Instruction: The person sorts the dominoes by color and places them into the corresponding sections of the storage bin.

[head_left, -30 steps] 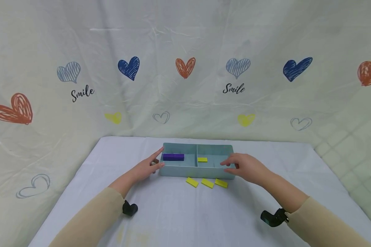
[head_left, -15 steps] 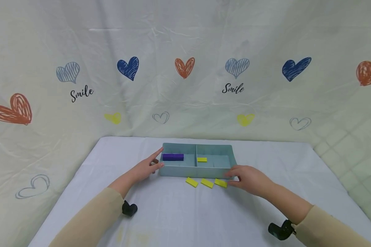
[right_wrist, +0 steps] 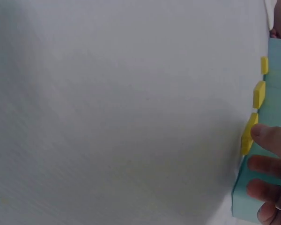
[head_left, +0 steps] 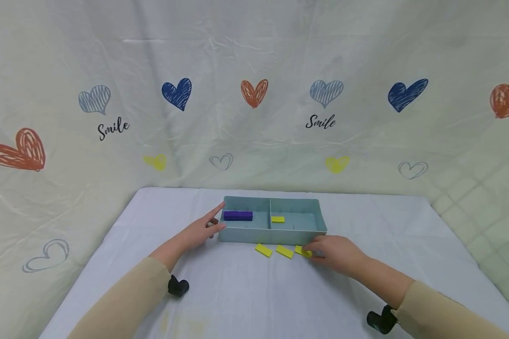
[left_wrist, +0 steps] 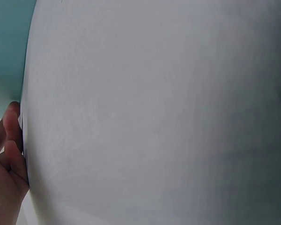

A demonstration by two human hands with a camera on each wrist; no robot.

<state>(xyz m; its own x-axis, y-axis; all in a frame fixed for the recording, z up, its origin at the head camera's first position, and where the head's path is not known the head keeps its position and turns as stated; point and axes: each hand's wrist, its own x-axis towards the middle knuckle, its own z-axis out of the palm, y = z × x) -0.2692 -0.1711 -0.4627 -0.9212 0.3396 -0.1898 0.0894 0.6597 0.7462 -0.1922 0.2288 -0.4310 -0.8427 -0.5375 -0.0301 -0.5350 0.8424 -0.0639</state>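
A blue-green box (head_left: 250, 236) with two compartments stands on the table. My left hand (head_left: 197, 233) spans its left end, index finger straight at the back corner and thumb at the front corner. In the left compartment lies a long purple block (head_left: 238, 215); a small yellow block (head_left: 277, 219) sits in the right one, against the divider. Three yellow blocks lie before the box: a left one (head_left: 263, 250), a middle one (head_left: 284, 252) and a right one (right_wrist: 247, 138). My right hand (head_left: 337, 253) has finger and thumb around the right one, pinching it.
A white cloth (head_left: 237, 292) covers the table. Behind it hangs a pale sheet (head_left: 280, 47) printed with hearts and the word "Smile". Each wrist wears a black camera, one by the left sleeve (head_left: 178, 286) and one by the right sleeve (head_left: 382, 320).
My right hand has come from over the box's right compartment, down past its front right corner, to the rightmost yellow block. My left hand and the box have stayed put.
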